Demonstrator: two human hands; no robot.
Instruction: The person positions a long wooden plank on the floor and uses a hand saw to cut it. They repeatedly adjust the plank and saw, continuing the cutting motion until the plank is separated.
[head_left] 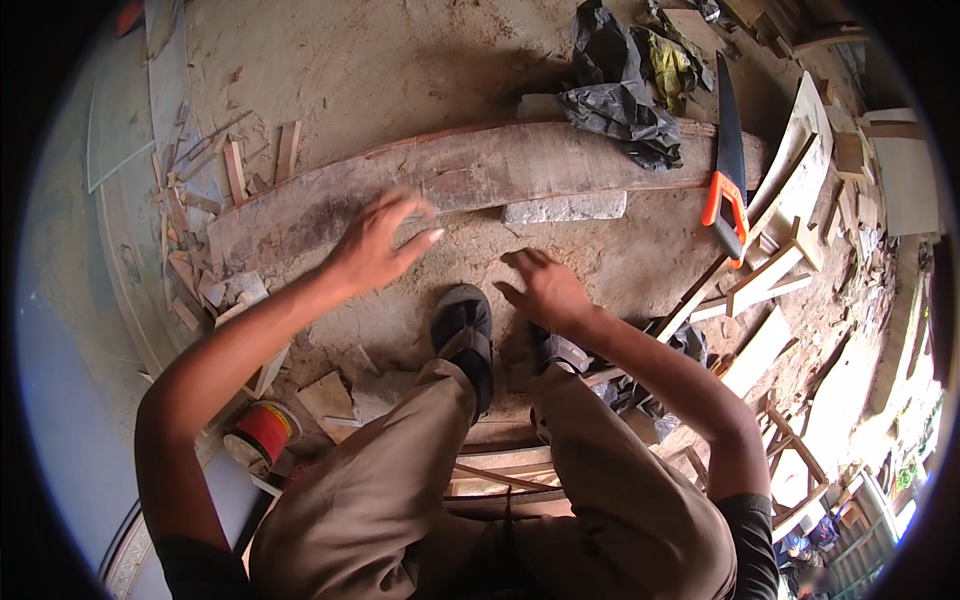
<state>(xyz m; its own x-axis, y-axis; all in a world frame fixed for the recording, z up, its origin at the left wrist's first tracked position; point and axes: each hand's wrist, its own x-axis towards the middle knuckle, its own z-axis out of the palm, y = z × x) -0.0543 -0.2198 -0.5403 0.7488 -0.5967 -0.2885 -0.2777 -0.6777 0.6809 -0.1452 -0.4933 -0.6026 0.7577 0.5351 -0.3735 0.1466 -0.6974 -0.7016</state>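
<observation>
A long, weathered wooden plank (480,172) lies across the ground in front of my feet. My left hand (378,243) hovers at the plank's near edge, thumb apart from the fingers, nothing in it; its fingertips are slightly blurred. Over the bare dirt nearer to me, my right hand (552,288) is open too, its fingers loosely bent and apart from the thumb. Toward the plank's right end, a handsaw (730,165) with a dark blade and an orange and grey handle lies across it. Crumpled black plastic (625,110) rests on the plank left of the saw.
A pale block (565,207) sits against the plank's near edge. Wood offcuts (765,280) are heaped at the right, with more scraps (235,172) at the left. A red and yellow can (263,435) stands beside my left leg. My shoes (463,325) are on the dirt floor.
</observation>
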